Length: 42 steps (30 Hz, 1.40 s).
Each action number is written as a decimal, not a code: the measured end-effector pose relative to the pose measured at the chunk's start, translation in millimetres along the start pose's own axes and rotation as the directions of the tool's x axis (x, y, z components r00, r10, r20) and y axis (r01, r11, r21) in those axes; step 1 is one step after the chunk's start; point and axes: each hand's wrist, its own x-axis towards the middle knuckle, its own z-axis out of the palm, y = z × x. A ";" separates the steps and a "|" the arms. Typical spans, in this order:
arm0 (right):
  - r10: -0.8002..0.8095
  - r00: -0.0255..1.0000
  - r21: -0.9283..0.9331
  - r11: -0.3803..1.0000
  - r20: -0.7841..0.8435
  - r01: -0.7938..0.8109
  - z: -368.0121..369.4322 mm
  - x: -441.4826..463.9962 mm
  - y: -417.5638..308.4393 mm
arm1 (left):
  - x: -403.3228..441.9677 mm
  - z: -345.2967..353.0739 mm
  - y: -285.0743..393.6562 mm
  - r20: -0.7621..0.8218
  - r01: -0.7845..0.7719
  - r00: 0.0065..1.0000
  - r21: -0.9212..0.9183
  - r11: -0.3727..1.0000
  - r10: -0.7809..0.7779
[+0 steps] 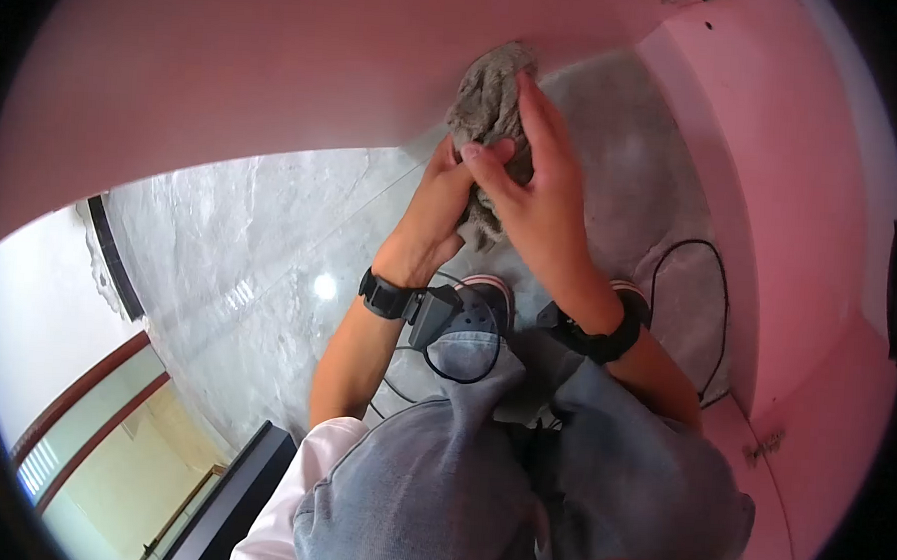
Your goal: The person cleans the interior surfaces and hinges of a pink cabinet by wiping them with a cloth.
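A crumpled grey-brown cloth (489, 94) is bunched between my two hands, close to the lower edge of the pink surface above. My left hand (440, 205) grips it from the left side, its fingers partly hidden behind the cloth. On the right, my right hand (538, 174) presses against the cloth, thumb across its front and fingers along its right side. A loose end of the cloth hangs below my hands. Both wrists wear black straps with devices.
Pink panels (278, 62) curve across the top and down the right side. Below lies a grey marble-look floor (240, 241). A black cable (725, 292) loops at the right. My shoes (482, 307) and bent knees are beneath; a dark-edged box (234, 496) stands lower left.
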 end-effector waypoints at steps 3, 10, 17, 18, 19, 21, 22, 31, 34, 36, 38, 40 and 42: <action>-0.021 0.997 0.031 0.999 0.078 0.019 15.5 -9.8 -17.6 | -27.3 -16.9 4.5 -0.118 0.015 0.993 0.041 0.999 -0.010; -0.052 0.971 0.162 0.987 0.234 0.014 55.0 -33.0 -43.9 | -67.8 -76.6 -5.4 -0.209 -0.070 0.976 0.003 0.998 0.069; -0.200 0.854 0.274 0.959 0.480 0.071 73.9 -39.5 -47.4 | -101.8 -96.1 -17.6 -0.319 -0.141 0.943 -0.110 0.984 0.100; -0.200 0.818 0.284 0.958 0.540 0.046 76.8 -40.2 -44.9 | -102.4 -105.7 -21.6 -0.320 -0.109 0.945 -0.132 0.985 0.061; -0.204 0.779 0.294 0.955 0.593 0.026 78.4 -41.5 -41.8 | -101.3 -113.8 -26.6 -0.319 -0.079 0.947 -0.151 0.985 0.027; -0.202 0.777 0.279 0.960 0.596 0.036 62.7 -47.7 -26.4 | -99.2 -114.7 -31.9 -0.370 -0.072 0.929 -0.111 0.991 0.026; -0.202 0.784 0.279 0.960 0.586 0.038 46.5 -47.8 -17.6 | -100.2 -101.8 -23.1 -0.307 0.000 0.952 0.020 1.000 0.007; 0.481 0.360 -0.187 0.769 0.800 -0.612 -116.8 26.2 4.2 | -57.9 -35.6 68.3 0.325 -0.205 0.889 0.912 0.355 -0.322; 0.528 0.272 -0.278 0.740 0.804 -0.613 -152.5 35.4 1.0 | -41.8 -9.7 69.3 0.388 -0.317 0.819 0.920 0.230 -0.423; 0.571 0.118 -0.363 0.653 0.812 -0.665 -171.9 36.1 1.3 | -37.7 8.0 58.0 0.436 -0.339 0.714 0.900 0.274 -0.548; 0.550 0.148 -0.284 0.620 0.822 -0.731 -172.7 31.0 9.1 | -36.9 26.0 45.6 0.472 -0.307 0.685 0.878 0.367 -0.555; 0.532 0.170 -0.206 0.574 0.830 -0.793 -169.7 12.6 23.4 | -35.8 39.2 24.0 0.517 -0.266 0.669 0.838 0.477 -0.535; 0.363 0.200 0.145 0.173 0.910 -0.974 -159.9 -20.5 37.3 | -28.6 46.4 3.7 0.529 -0.203 0.694 0.794 0.573 -0.489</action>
